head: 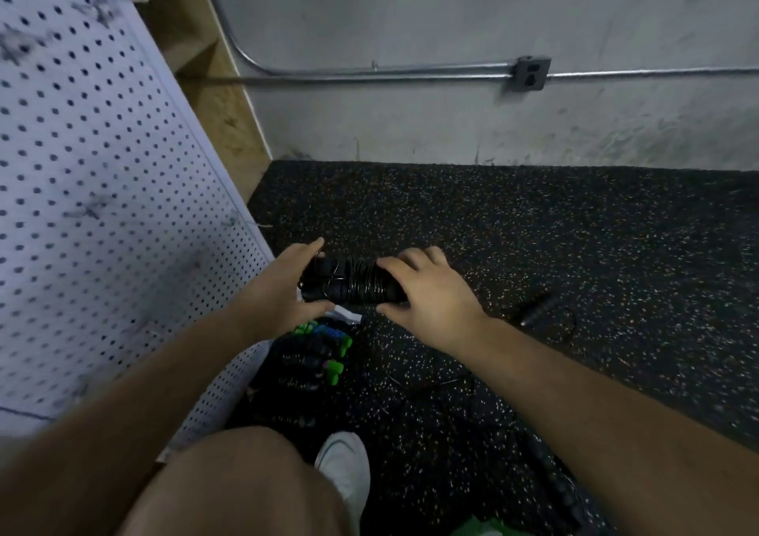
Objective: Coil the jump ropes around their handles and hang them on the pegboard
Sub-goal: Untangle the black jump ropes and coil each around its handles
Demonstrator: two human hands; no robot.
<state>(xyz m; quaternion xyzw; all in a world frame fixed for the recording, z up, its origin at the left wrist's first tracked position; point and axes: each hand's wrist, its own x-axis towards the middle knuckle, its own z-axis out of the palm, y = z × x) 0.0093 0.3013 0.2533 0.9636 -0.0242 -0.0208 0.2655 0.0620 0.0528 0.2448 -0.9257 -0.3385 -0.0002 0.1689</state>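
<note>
Jump rope point(353, 285), black, one, coiled round its handles: held level above the speckled floor point(575, 248), beside the pegboard point(102, 186). Left hand point(283, 285) clasped round its left end; right hand point(427, 289) clasped over its right end. Directly below: heap of green-tipped ropes point(324, 346), count unclear, partly hidden by the left wrist. Right: one loose black handle point(538, 309). Near: one white shoe point(345, 470).

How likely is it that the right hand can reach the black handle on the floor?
Likely yes. The handle lies on open floor just right of the right hand, with nothing between. But that hand grips the coiled rope and must let go first.
</note>
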